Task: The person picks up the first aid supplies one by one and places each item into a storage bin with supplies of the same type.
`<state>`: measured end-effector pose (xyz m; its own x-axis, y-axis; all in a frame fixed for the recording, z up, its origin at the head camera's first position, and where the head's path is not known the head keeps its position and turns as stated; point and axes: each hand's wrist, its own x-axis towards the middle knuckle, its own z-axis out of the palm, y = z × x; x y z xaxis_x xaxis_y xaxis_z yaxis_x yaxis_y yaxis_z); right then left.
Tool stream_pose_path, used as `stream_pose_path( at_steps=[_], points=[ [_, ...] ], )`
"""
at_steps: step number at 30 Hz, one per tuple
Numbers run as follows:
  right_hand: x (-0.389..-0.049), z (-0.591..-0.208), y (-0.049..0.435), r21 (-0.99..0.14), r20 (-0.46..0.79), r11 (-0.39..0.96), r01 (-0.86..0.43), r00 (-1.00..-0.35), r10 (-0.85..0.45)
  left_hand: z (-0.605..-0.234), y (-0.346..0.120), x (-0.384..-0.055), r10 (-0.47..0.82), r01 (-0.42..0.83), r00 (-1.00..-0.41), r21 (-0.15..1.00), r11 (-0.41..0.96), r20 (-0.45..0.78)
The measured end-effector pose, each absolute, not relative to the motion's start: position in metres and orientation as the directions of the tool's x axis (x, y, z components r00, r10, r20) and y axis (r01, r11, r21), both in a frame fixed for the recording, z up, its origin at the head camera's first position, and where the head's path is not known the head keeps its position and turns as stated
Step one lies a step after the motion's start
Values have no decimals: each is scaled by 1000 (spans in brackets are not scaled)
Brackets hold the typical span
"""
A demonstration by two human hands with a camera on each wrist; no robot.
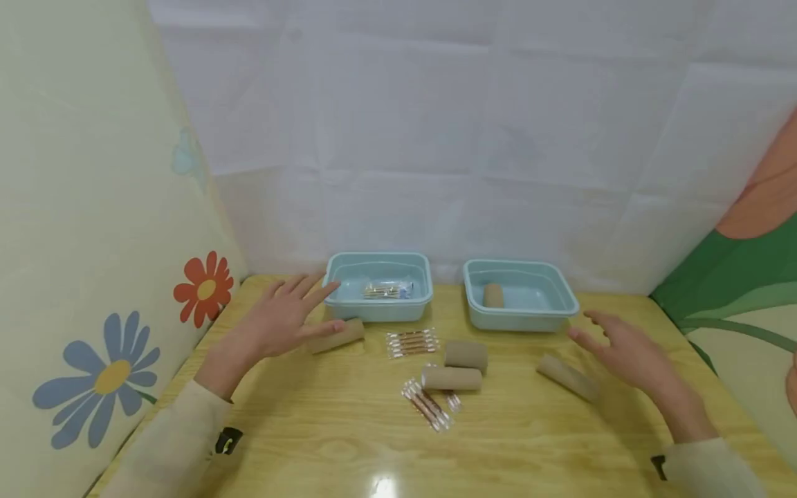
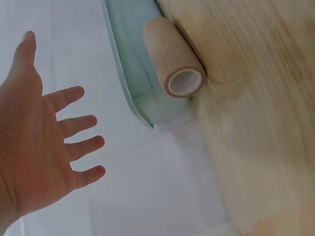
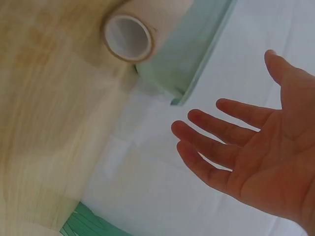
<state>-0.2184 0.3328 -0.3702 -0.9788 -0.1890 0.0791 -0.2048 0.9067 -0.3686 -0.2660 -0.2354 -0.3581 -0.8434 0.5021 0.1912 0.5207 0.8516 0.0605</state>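
In the head view my left hand (image 1: pixel 274 325) hovers with spread fingers beside the left blue basin (image 1: pixel 378 312), its thumb overlapping a tan bandage roll (image 1: pixel 342 337). The left wrist view shows that roll (image 2: pixel 170 56) with crinkled wrap and a white core, lying against the basin. My right hand (image 1: pixel 635 356), empty and fingers apart, is held to the right of the right blue basin (image 1: pixel 519 321). Nearest to it lies another bandage roll (image 1: pixel 566 377), also seen as a roll with a hollow white core (image 3: pixel 130 38) in the right wrist view.
Between the hands lie two bandage rolls (image 1: pixel 452 378) and several clear packs of brown-stemmed swabs (image 1: pixel 412 342). The left basin contains a swab pack (image 1: pixel 387 290); the right one contains a roll (image 1: pixel 494 295). White cloth (image 1: pixel 398 138) hangs behind the wooden table (image 1: pixel 311 443).
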Motion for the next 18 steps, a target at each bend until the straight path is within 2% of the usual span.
stream_pose_path(
  at_steps=[6,18],
  points=[
    [-210,-381,321,-378,74,897,-230,-973,-218,-357,-223,-250,544,566,-815,71,822,200],
    [-201,-398,309,-286,116,919,-271,-962,-247,-362,-207,-246,589,609,-777,28,793,220]
  ],
)
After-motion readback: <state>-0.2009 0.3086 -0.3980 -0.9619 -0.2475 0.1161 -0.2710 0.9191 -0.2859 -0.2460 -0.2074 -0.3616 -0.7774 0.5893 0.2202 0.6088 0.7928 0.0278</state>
